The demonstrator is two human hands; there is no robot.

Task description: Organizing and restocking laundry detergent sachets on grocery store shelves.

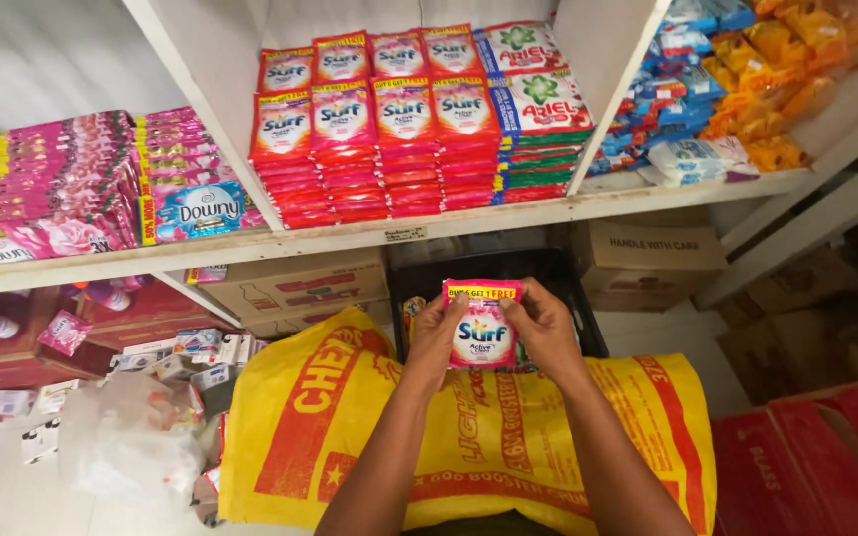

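We hold one pink sachet (pixel 483 324) between both hands, above the open black crate (pixel 588 318) that sits on the floor under the shelf's front edge. Our left hand (pixel 437 333) pinches its left side with thumb in front and fingers curled behind; our right hand (pixel 540 326) does the same on the right side, so the packet is stretched flat and faces us, easy to read. Both hands are closed on it, nothing else in them.

A yellow sack (pixel 350 427) lies across our lap below the wrists, its mouth toward the crate, which keeps it within reach. On the shelf (pixel 369 234) ahead, red sachets (pixel 369 139) stand in tight upright rows by kind, with green-and-white sachets (pixel 540 119) at their right end and pink packs (pixel 62 179) toward the shelf's left end. A cardboard box (pixel 647 260) stands just right of the crate.
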